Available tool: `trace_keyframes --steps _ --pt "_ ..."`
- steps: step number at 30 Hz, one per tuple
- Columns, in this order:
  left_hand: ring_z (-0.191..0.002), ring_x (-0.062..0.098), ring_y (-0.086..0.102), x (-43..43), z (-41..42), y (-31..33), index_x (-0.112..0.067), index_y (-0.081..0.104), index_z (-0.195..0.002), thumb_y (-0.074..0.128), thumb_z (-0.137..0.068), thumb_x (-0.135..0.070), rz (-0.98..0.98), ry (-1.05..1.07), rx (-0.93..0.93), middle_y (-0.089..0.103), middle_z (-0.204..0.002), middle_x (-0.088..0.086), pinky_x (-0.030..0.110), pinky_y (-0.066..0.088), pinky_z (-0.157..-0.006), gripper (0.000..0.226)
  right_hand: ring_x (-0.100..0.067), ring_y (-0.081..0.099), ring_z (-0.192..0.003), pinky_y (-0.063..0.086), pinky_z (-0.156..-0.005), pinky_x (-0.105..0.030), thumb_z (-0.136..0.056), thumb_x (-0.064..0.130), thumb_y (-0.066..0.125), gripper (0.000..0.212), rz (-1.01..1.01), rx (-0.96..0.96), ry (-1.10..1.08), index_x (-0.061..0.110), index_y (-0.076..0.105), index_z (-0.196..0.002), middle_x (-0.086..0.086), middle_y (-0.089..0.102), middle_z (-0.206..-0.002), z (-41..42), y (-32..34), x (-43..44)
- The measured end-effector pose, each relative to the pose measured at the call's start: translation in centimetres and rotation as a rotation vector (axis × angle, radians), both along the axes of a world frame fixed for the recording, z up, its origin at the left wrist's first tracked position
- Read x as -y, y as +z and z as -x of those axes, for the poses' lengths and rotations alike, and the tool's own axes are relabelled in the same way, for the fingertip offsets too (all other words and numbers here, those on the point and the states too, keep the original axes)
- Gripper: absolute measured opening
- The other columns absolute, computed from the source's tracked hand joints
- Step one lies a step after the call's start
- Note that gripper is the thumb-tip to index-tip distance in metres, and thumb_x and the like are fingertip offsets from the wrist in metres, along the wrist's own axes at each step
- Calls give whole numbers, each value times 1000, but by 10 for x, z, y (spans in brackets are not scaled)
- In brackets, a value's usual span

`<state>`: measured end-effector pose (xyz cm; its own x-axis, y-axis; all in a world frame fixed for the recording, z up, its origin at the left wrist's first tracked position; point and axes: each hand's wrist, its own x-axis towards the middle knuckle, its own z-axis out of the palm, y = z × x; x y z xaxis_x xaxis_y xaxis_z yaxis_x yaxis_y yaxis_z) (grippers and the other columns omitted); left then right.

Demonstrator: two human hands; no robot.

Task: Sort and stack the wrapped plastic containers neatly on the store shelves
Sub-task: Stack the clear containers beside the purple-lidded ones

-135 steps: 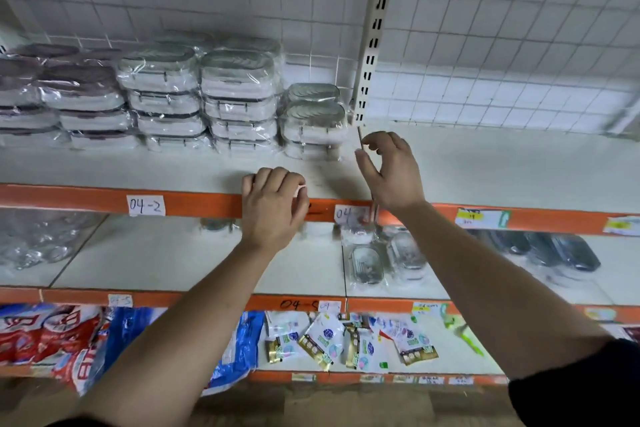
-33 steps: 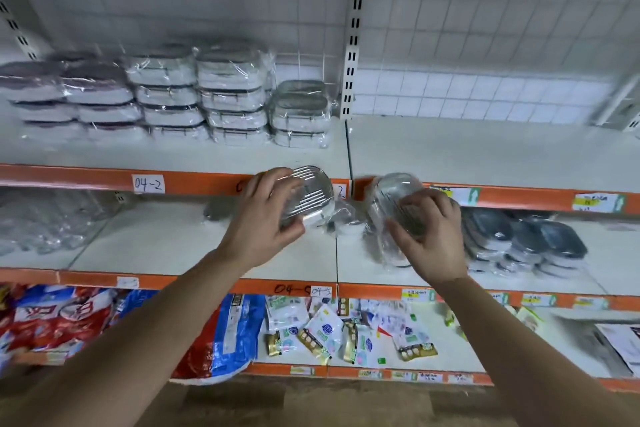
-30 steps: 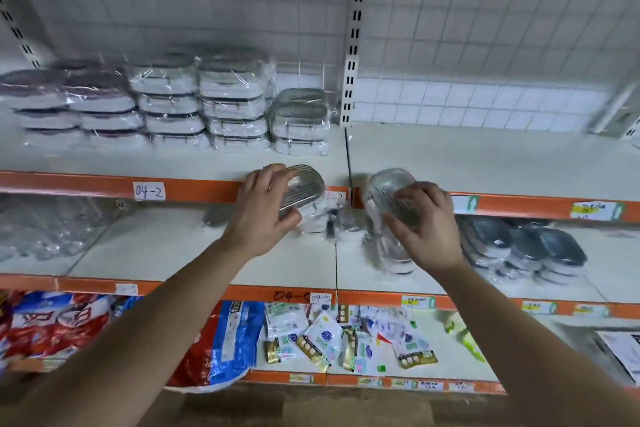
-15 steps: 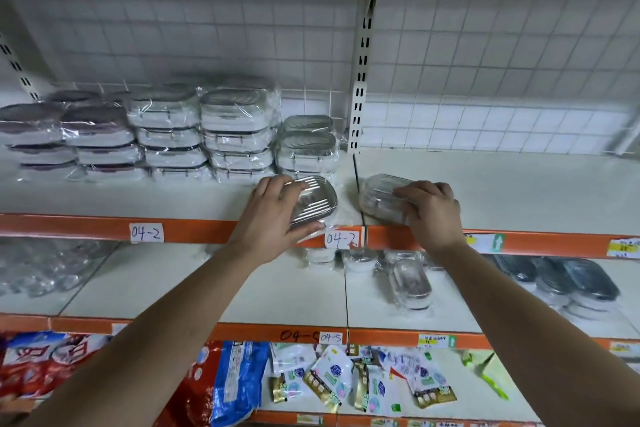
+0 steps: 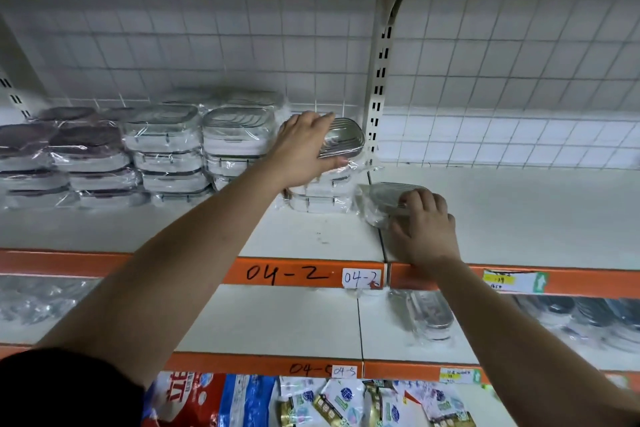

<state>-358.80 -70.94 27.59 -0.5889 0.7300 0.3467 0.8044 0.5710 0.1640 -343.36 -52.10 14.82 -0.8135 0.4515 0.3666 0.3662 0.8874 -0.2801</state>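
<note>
My left hand (image 5: 303,149) grips a wrapped container with a ribbed silver lid (image 5: 344,137) and holds it on top of the short rightmost stack (image 5: 320,196) on the upper shelf (image 5: 311,236). My right hand (image 5: 427,229) grips a second wrapped container (image 5: 388,198) that rests on the shelf just right of that stack, past the shelf seam. Taller stacks of wrapped containers (image 5: 232,146) fill the shelf to the left, with clear lids near the middle and dark lids (image 5: 86,149) at the far left.
A slotted white upright (image 5: 379,94) rises behind the held container, before a wire grid back. The orange shelf edge (image 5: 287,274) reads 04-2. More wrapped containers (image 5: 433,315) lie on the middle shelf. Snack packets (image 5: 343,402) fill the bottom one.
Both hands lifted a container each from the middle shelf to the upper one. The left one now sits atop the rightmost stack; the right one went down on the shelf beside it.
</note>
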Motion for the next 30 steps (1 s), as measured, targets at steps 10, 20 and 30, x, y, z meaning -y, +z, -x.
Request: trace_keyframes --steps 10,20,30 --pt "-143 35 30 -55 80 19 2 23 -152 62 -91 -50 230 72 185 28 -156 24 36 29 -115 89 -30 48 -111 46 -80 -43 -82 47 41 43 68 -129 38 18 61 -107 -2 60 -114 -3 -1 -2" --pt "-128 35 49 -85 122 13 0 43 -141 62 -94 -44 414 80 196 47 -145 19 40 41 -104 68 -31 50 -109 49 -79 -44 -83 47 46 41 53 -186 44 17 63 -105 -2 61 -112 -1 0 -3" --pt "-108 35 60 -81 113 1 1 61 -116 64 -94 -37 397 136 13 61 -118 21 38 47 -88 44 -42 44 -125 47 -94 -49 -92 37 64 48 178 -105 -23 21 57 -136 -8 42 -151 3 -2 -9"
